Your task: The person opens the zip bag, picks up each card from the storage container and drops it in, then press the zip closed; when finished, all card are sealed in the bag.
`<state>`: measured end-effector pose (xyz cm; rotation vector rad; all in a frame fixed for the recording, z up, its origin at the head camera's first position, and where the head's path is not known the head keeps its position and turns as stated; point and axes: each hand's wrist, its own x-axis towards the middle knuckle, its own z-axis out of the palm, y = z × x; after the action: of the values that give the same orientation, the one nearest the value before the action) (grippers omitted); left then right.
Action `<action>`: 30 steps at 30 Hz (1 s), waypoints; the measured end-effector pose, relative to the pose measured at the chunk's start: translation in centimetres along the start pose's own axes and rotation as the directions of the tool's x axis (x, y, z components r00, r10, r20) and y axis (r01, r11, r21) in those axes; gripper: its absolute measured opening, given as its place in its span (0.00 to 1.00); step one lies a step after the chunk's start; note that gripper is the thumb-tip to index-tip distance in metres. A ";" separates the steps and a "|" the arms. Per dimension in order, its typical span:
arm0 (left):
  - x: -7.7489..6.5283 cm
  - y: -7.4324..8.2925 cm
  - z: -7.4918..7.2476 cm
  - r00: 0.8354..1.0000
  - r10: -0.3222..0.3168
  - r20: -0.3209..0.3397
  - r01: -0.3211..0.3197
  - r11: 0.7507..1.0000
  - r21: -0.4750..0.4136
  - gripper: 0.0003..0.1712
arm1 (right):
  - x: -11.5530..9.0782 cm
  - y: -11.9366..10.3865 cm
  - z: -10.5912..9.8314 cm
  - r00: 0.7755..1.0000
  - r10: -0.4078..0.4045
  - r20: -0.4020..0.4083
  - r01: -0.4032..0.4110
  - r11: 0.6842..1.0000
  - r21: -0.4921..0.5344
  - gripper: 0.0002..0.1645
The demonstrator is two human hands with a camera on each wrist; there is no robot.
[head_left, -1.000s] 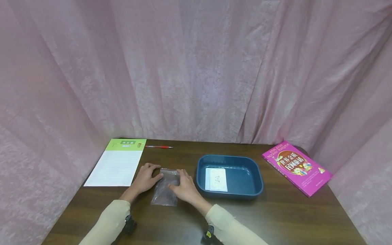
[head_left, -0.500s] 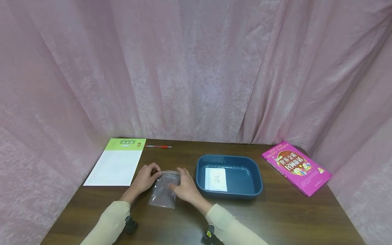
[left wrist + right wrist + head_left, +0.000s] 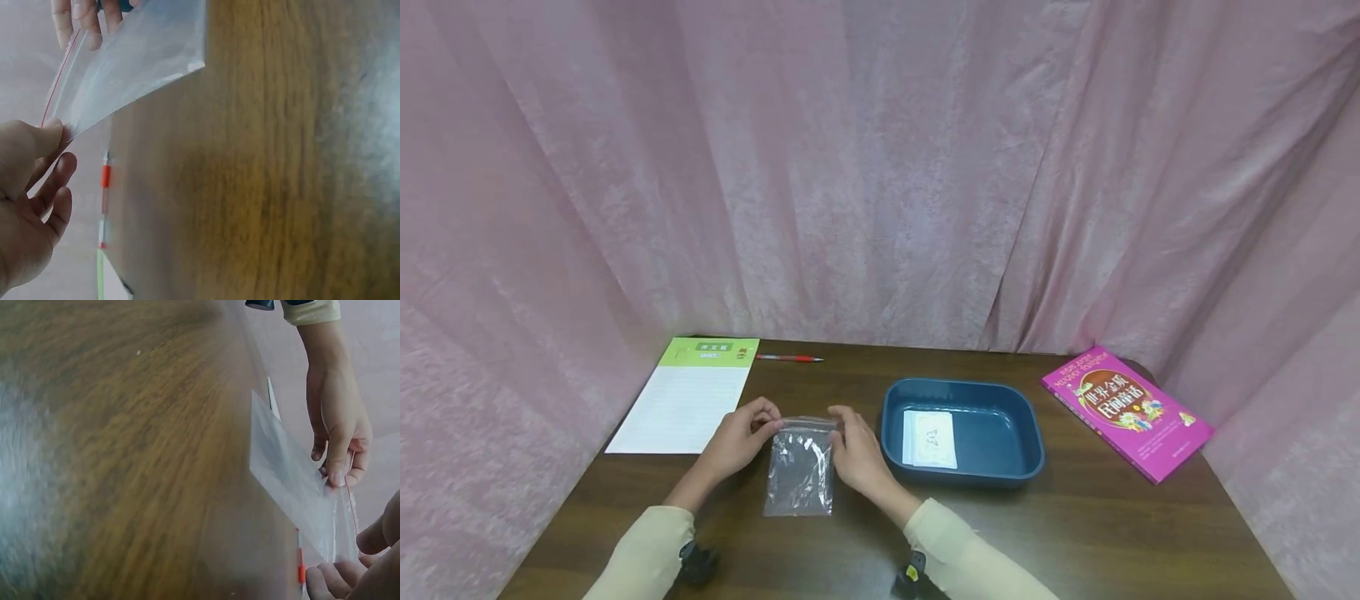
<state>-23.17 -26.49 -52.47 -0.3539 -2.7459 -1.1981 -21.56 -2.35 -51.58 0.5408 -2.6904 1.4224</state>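
Note:
A clear zip-lock bag (image 3: 800,475) with a red line along its zip hangs tilted above the table between both hands. My left hand (image 3: 735,442) pinches its top left corner between thumb and forefinger; the other fingers curl loosely, as the left wrist view shows. At the opposite top corner, my right hand (image 3: 859,457) holds the bag's edge, thumb on one side and fingers on the other. The right wrist view shows this right hand (image 3: 369,565) only partly, at the lower right. I see nothing inside the bag.
Right of the hands stands a blue tray (image 3: 1000,479) with several white cards (image 3: 931,440) in it. A pink book (image 3: 1127,412) lies at the far right. A lined writing pad (image 3: 681,400) and a red pen (image 3: 792,358) lie at the back left. Pink curtains enclose the table.
The bag has come up off the tabletop and shifted slightly towards me, turning straighter. My left hand has moved a little left with its corner; the right hand has barely moved.

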 end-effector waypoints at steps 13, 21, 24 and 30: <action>-2.1 3.1 -2.3 0.991 0.086 -0.101 -0.090 0.995 -0.034 0.05 | -1.1 -2.4 -2.4 0.991 -0.096 -0.097 0.105 0.990 0.097 0.08; -3.4 6.5 -3.0 0.984 0.121 -0.130 -0.127 0.991 -0.041 0.09 | -2.5 -4.0 -5.3 0.992 -0.101 -0.072 0.114 0.974 0.197 0.07; -3.6 8.0 -3.0 0.979 0.151 -0.140 -0.160 0.986 -0.054 0.08 | -2.9 -4.3 -6.4 0.992 -0.101 -0.072 0.114 0.971 0.210 0.07; -3.8 10.8 -2.4 0.954 0.233 -0.186 -0.255 0.962 -0.100 0.08 | -3.7 -4.5 -8.8 0.991 -0.108 -0.083 0.123 0.971 0.204 0.06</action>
<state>-16.64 -21.70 -44.00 -0.5573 -2.4050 -1.2689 -17.65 3.53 -43.74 0.6346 -2.4269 1.6682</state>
